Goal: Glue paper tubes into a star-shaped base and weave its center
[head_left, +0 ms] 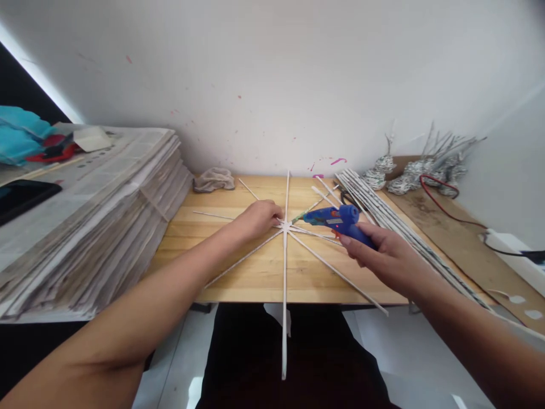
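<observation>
Several thin rolled paper sticks (285,267) cross at one point on the wooden table (255,278), spreading out like spokes. My left hand (259,218) is closed at the left of the crossing, with fingertips pressed on the sticks there. A blue glue gun (330,217) is in my right hand (378,247), fingers wrapped round its handle. Its nozzle points left, at the middle of the crossing. Whether the tip touches the paper I cannot tell. One stick reaches past the table's front edge toward my lap.
A tall newspaper stack (157,187) stands at the left, with a phone (25,199) on it. A crumpled cloth (213,179) lies by the wall. A bundle of paper sticks (383,210), woven pieces (413,176) and a white power strip (517,255) are at the right.
</observation>
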Action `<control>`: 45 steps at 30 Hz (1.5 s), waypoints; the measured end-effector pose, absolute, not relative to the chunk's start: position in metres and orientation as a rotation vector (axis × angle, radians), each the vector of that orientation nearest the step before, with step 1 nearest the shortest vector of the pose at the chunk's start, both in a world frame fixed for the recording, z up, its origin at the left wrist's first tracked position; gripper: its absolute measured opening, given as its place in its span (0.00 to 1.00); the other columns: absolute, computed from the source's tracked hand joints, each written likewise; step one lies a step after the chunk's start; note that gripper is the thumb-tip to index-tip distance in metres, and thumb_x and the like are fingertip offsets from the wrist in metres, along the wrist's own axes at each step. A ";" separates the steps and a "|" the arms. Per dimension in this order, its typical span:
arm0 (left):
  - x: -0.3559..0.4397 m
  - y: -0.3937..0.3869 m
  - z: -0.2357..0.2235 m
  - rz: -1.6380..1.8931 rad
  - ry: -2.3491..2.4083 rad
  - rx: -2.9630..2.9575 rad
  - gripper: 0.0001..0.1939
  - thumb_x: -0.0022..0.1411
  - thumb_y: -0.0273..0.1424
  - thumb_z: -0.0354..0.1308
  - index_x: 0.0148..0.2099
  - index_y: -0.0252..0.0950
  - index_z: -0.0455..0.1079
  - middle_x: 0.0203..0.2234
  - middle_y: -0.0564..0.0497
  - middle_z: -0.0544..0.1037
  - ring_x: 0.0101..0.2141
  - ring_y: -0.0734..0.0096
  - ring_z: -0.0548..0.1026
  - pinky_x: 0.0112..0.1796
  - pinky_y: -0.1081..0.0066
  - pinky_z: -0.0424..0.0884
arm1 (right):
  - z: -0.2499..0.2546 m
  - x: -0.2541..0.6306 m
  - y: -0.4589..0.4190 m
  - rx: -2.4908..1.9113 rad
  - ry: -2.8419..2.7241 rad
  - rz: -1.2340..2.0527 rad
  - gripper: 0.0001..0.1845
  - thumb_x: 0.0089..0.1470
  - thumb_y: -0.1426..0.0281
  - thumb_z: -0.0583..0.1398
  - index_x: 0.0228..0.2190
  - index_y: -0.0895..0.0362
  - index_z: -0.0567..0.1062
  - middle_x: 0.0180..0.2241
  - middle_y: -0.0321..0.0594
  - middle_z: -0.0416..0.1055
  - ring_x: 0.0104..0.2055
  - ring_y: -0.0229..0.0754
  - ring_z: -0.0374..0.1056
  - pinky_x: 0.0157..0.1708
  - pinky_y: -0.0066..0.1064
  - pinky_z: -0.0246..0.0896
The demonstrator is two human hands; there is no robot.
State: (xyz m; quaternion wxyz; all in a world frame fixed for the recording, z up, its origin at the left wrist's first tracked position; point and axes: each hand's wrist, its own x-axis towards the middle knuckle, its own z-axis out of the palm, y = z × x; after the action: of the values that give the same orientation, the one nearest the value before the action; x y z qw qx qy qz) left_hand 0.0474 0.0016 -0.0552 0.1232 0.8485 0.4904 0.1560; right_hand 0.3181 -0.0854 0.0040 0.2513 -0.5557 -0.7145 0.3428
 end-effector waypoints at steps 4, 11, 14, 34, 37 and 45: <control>0.045 0.003 -0.064 0.505 1.322 2.526 0.09 0.62 0.27 0.55 0.40 0.36 0.77 0.34 0.48 0.78 0.37 0.68 0.75 0.41 0.70 0.68 | -0.008 0.308 -0.070 -1.482 -1.933 1.064 0.17 0.55 0.54 0.59 0.29 0.57 0.72 0.21 0.34 0.65 0.22 0.35 0.60 0.21 0.27 0.56; 0.039 0.003 -0.079 0.682 1.216 2.579 0.10 0.66 0.29 0.52 0.39 0.36 0.76 0.36 0.48 0.76 0.38 0.70 0.73 0.42 0.71 0.67 | -0.024 0.299 -0.052 -1.504 -1.983 1.112 0.19 0.55 0.53 0.59 0.28 0.57 0.71 0.21 0.35 0.68 0.22 0.35 0.63 0.22 0.26 0.56; 0.041 0.003 -0.080 0.650 1.239 2.592 0.10 0.66 0.29 0.52 0.39 0.35 0.75 0.36 0.48 0.75 0.39 0.69 0.72 0.42 0.70 0.67 | -0.030 0.298 -0.049 -1.548 -2.015 1.064 0.21 0.56 0.51 0.58 0.28 0.57 0.71 0.21 0.35 0.68 0.21 0.35 0.61 0.20 0.26 0.53; 0.045 0.007 -0.082 0.607 1.314 2.519 0.07 0.65 0.25 0.51 0.37 0.36 0.70 0.34 0.49 0.72 0.38 0.67 0.70 0.42 0.68 0.67 | -0.040 0.291 -0.045 -1.573 -2.188 0.596 0.22 0.59 0.52 0.55 0.23 0.55 0.67 0.19 0.33 0.62 0.21 0.35 0.56 0.23 0.29 0.46; 0.044 0.008 -0.083 0.615 1.301 2.529 0.06 0.65 0.25 0.51 0.37 0.36 0.70 0.34 0.49 0.72 0.38 0.67 0.70 0.41 0.69 0.67 | -0.040 0.290 -0.044 -1.556 -2.224 0.530 0.21 0.59 0.53 0.55 0.24 0.55 0.66 0.20 0.33 0.62 0.22 0.36 0.56 0.24 0.29 0.46; 0.044 0.007 -0.082 0.629 1.285 2.522 0.07 0.65 0.25 0.51 0.37 0.36 0.69 0.33 0.49 0.72 0.38 0.67 0.70 0.41 0.68 0.66 | -0.039 0.290 -0.044 -1.550 -2.262 0.478 0.20 0.59 0.54 0.54 0.23 0.55 0.65 0.19 0.33 0.62 0.22 0.36 0.55 0.24 0.29 0.45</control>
State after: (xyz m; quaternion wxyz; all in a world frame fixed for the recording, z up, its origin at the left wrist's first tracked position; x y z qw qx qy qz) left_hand 0.0442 0.0071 -0.0820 0.1205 0.8634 0.4400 0.2154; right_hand 0.2899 -0.0441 -0.0394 0.1782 -0.5478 -0.7998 0.1688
